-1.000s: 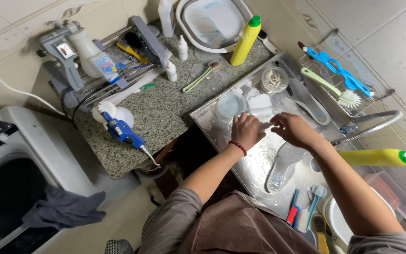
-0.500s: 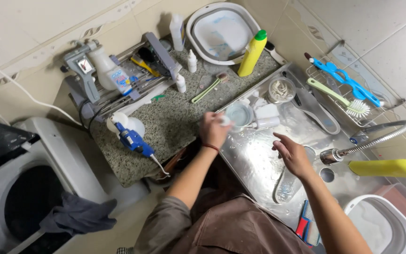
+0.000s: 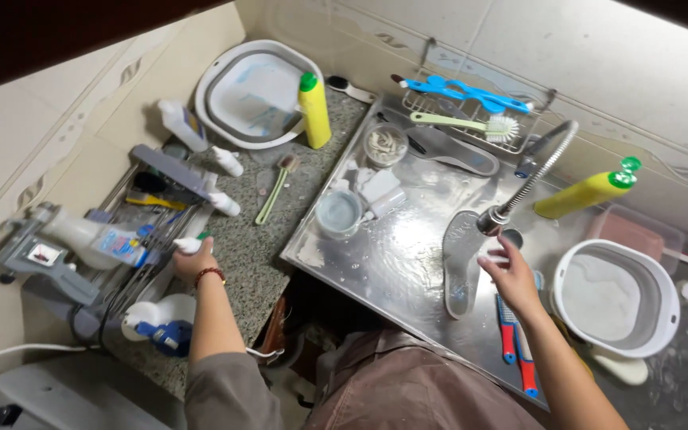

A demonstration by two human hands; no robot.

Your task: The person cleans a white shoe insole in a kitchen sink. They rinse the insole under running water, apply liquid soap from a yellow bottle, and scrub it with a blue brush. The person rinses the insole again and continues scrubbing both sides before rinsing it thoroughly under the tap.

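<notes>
My left hand [image 3: 194, 261] is out over the granite counter [image 3: 260, 239], closed on a small white bottle [image 3: 187, 245] beside the wire rack [image 3: 141, 231] of tools and bottles. My right hand [image 3: 510, 275] hovers over the steel sink tray [image 3: 396, 263] with fingers spread and nothing in it, just below the flexible tap nozzle [image 3: 491, 219]. A grey shoe insole [image 3: 461, 263] lies in the sink to the left of that hand.
A round clear cup [image 3: 338, 213] and white pieces sit in the sink's left part. Two yellow bottles [image 3: 314, 110] [image 3: 587, 191], a white basin [image 3: 252, 94], a white bucket [image 3: 615, 296], brushes [image 3: 515, 346] and a wall rack [image 3: 463, 107] surround the sink.
My left hand has gone from the sink leftward to the wire rack with a small white bottle. My right hand has drawn back toward the tap nozzle. The view has swung right.
</notes>
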